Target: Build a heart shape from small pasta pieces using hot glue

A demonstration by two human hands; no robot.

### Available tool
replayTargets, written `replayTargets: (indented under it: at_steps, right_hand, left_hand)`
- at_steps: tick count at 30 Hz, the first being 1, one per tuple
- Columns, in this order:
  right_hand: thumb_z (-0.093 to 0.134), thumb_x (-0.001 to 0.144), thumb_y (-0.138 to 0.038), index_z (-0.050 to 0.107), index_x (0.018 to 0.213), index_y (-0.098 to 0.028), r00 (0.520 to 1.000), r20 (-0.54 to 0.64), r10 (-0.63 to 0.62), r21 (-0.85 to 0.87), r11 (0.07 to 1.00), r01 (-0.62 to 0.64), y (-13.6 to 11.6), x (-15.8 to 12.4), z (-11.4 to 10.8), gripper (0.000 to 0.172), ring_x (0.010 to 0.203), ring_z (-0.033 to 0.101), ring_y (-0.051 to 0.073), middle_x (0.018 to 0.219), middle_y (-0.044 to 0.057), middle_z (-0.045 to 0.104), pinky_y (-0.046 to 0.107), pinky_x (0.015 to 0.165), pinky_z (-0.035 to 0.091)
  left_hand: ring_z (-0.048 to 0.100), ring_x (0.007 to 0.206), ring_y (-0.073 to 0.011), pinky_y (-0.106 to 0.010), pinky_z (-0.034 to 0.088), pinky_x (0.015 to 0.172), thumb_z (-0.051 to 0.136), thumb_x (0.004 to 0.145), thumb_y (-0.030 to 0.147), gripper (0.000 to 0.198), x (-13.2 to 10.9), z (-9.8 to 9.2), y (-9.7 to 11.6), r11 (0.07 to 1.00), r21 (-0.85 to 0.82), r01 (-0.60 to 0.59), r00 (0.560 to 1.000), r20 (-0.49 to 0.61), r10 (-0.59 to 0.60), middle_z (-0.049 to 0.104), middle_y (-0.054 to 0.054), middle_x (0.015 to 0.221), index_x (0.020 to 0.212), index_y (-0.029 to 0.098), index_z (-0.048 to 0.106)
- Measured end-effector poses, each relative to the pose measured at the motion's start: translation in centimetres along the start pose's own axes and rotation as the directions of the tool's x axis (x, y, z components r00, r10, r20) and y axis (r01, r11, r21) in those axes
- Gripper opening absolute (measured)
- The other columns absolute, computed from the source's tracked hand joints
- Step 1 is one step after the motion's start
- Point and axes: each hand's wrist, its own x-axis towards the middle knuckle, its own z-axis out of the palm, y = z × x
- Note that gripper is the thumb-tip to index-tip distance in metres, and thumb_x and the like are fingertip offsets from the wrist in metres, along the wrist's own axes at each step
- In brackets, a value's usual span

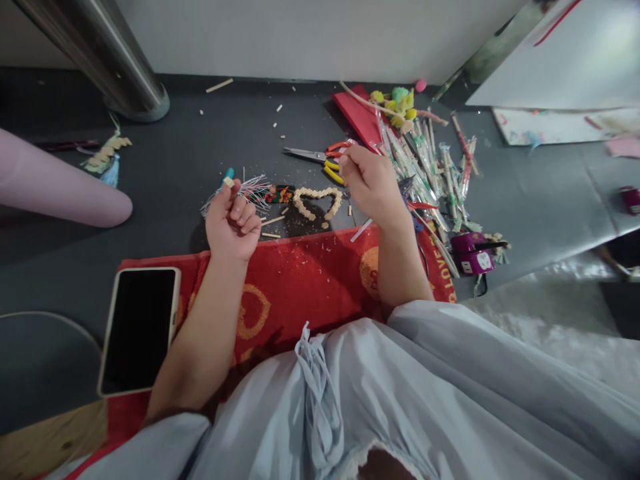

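My left hand (233, 223) is closed around a small teal-tipped piece with a cream bit (229, 179) at its top, pinched between thumb and fingers. A bundle of thin silvery strands (253, 190) fans out just beyond it. My right hand (373, 183) is curled into a loose fist over the floor; what it grips is hidden. Between the hands lies a cream heart-shaped piece (317, 202) on the dark floor. Scissors with red and yellow handles (325, 159) lie just past my right hand.
A phone (140, 330) lies face up on a red cloth (300, 280) by my left forearm. A heap of wrapped sticks (433, 170), a purple tool (473, 253) and pompoms (397, 103) sit at right. A metal post (115, 67) stands far left; someone's limb (55, 183) lies there.
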Motion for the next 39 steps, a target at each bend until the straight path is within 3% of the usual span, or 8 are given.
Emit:
replayTargets:
  at_steps: [5, 8, 12, 16, 20, 29, 33, 39]
  right_hand:
    - [0.054, 0.096, -0.023, 0.063, 0.081, -0.024, 0.991, 0.046, 0.123, -0.074, 0.990, -0.119, 0.2, 0.4, -0.6, 0.017, 0.072, 0.064, 0.016, 0.074, 0.001, 0.070, 0.031, 0.076, 0.051]
    - [0.054, 0.089, -0.014, 0.065, 0.084, -0.023, 0.988, 0.074, 0.133, -0.049, 0.990, -0.130, 0.4, 0.4, 0.0, 0.015, 0.074, 0.068, 0.017, 0.075, 0.001, 0.073, 0.032, 0.081, 0.052]
    - [0.055, 0.088, -0.014, 0.068, 0.085, -0.021, 0.982, 0.122, 0.146, -0.107, 0.985, -0.133, 0.5, 0.4, 0.8, 0.015, 0.077, 0.069, 0.019, 0.078, 0.004, 0.075, 0.034, 0.080, 0.051]
    - [0.054, 0.091, -0.018, 0.072, 0.089, -0.022, 0.981, 0.113, 0.160, -0.278, 0.953, -0.123, 0.3, 0.8, 1.1, 0.018, 0.082, 0.069, 0.022, 0.087, 0.007, 0.077, 0.037, 0.081, 0.050]
    - [0.052, 0.094, -0.021, 0.075, 0.101, -0.017, 0.970, 0.155, 0.188, -0.395, 0.912, -0.114, 0.2, 1.7, 1.3, 0.025, 0.094, 0.072, 0.027, 0.097, 0.012, 0.078, 0.039, 0.086, 0.050]
    - [0.054, 0.096, -0.023, 0.079, 0.108, -0.015, 0.951, 0.239, 0.193, -0.550, 0.834, -0.031, 0.5, 3.3, 3.6, 0.029, 0.102, 0.073, 0.031, 0.105, 0.014, 0.081, 0.041, 0.084, 0.051]
    - [0.056, 0.099, -0.030, 0.079, 0.106, -0.014, 0.937, 0.263, 0.229, -0.576, 0.817, -0.038, 0.2, 4.0, 3.7, 0.030, 0.101, 0.073, 0.032, 0.102, 0.016, 0.080, 0.041, 0.084, 0.049]
    - [0.041, 0.107, -0.041, 0.080, 0.104, -0.011, 0.921, 0.256, 0.294, -0.647, 0.760, -0.063, -0.7, 4.8, 3.3, 0.049, 0.096, 0.073, 0.034, 0.103, 0.020, 0.080, 0.039, 0.077, 0.047]
  left_hand:
    - [0.025, 0.033, -0.0048, -0.013, 0.019, 0.032, 0.034, 0.114, 0.028, 0.055, -0.3, 0.9, 0.0, 0.998, -0.058, 0.005, 0.997, -0.074, -0.009, 0.030, 0.008, 0.041, 0.073, 0.019, 0.069]
    - [0.025, 0.033, -0.0044, -0.013, 0.018, 0.032, 0.034, 0.114, 0.027, 0.055, -0.3, 0.9, 0.0, 0.998, -0.055, 0.005, 0.997, -0.075, -0.009, 0.029, 0.009, 0.041, 0.072, 0.019, 0.069]
    - [0.026, 0.033, -0.0036, -0.013, 0.018, 0.033, 0.043, 0.112, 0.029, 0.050, -0.4, 1.0, 0.0, 0.999, -0.034, 0.008, 0.998, -0.063, -0.010, 0.030, 0.009, 0.041, 0.071, 0.018, 0.069]
    - [0.022, 0.033, -0.0040, -0.013, 0.015, 0.032, 0.032, 0.114, 0.028, 0.057, -0.5, 1.2, 0.0, 0.997, -0.073, 0.012, 0.995, -0.100, -0.019, 0.027, 0.009, 0.040, 0.069, 0.017, 0.067]
    - [0.024, 0.036, -0.0056, -0.015, 0.018, 0.033, 0.037, 0.113, 0.027, 0.051, 0.0, 0.2, 0.1, 0.996, -0.087, -0.013, 1.000, -0.026, 0.010, 0.030, 0.008, 0.043, 0.073, 0.019, 0.069]
    - [0.023, 0.041, -0.0071, -0.014, 0.025, 0.036, 0.055, 0.106, 0.028, 0.036, 0.1, -1.0, 0.6, 0.977, -0.104, -0.186, 0.980, 0.054, 0.192, 0.029, 0.007, 0.047, 0.074, 0.024, 0.072]
    - [0.024, 0.040, -0.0054, -0.012, 0.021, 0.035, 0.060, 0.104, 0.027, 0.034, -0.4, -0.1, 0.4, 0.992, -0.078, -0.100, 0.990, 0.094, 0.108, 0.026, 0.008, 0.047, 0.072, 0.021, 0.070]
    - [0.030, 0.039, -0.0031, -0.012, 0.022, 0.034, 0.076, 0.089, 0.025, 0.023, -1.1, 0.8, -1.2, 0.963, 0.229, 0.141, 0.966, 0.179, -0.184, 0.034, 0.009, 0.047, 0.069, 0.016, 0.067]
